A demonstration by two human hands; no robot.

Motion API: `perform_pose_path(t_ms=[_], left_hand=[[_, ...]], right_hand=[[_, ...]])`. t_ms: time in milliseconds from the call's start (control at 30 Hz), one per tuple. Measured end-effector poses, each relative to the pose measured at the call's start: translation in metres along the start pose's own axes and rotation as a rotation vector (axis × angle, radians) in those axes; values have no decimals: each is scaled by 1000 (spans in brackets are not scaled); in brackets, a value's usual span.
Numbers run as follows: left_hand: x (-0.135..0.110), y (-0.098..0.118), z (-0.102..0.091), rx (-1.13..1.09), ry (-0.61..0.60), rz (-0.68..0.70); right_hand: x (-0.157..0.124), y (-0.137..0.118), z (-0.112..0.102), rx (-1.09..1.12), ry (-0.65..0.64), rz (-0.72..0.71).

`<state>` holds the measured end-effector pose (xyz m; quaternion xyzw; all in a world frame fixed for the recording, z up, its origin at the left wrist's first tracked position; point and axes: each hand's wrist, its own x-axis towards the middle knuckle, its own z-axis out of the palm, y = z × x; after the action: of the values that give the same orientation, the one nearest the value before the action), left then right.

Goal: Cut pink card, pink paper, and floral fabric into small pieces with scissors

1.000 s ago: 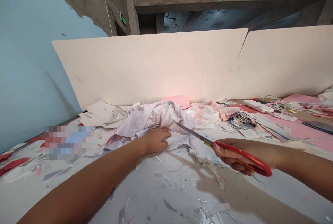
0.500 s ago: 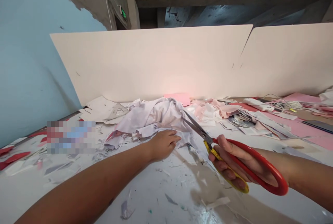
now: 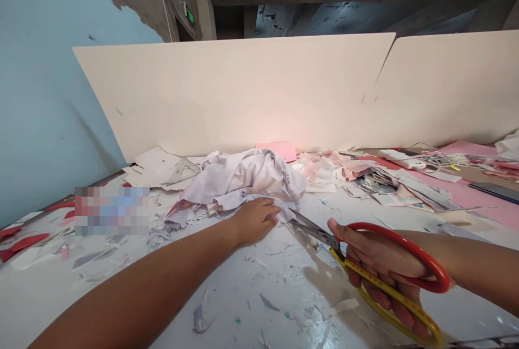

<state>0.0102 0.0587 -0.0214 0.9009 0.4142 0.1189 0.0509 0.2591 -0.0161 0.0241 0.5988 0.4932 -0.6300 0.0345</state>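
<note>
My right hand (image 3: 377, 268) grips large scissors (image 3: 316, 233) with one red and one yellow handle loop. Their blades are parted and point left, the tips at the near right edge of a pale lilac cloth (image 3: 251, 176). The cloth lies crumpled in a heap on the white table. My left hand (image 3: 257, 219) presses down on the cloth's near edge, fingers bent over it and pointing right, close to the blade tips. Part of the cloth is hidden under this hand.
Fabric scraps litter the white tabletop (image 3: 227, 295). Behind stands a cream panel (image 3: 235, 95). A clear set square (image 3: 184, 169) lies on paper at back left. To the right are pink scraps (image 3: 336, 168), a stack of paper pieces (image 3: 379, 181), a power strip (image 3: 401, 160) and a dark phone-like slab (image 3: 497, 192).
The scissors have come down and toward me, from the heap's right side to its near edge, and their handles have spread wider. My left hand has barely moved.
</note>
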Motion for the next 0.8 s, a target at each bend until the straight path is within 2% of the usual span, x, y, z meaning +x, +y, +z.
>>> perform_pose_path(t_ms=[133,300,433,567,800], left_hand=[[0,1,0,-10,-6,-33],[-2,-1,-1,-24,-10,-23],[-4,2,-2,-7,62,20],[-2,15,-1,35,156,58],[6,27,6,174,193,16]], right_hand=[[0,-6,0,-6,34,44],[-10,-28,16,41,73,143],[-17,-37,27,117,32,95],[-16,-35,30,171,-30,66],[-12,-37,35,202,-56,55]])
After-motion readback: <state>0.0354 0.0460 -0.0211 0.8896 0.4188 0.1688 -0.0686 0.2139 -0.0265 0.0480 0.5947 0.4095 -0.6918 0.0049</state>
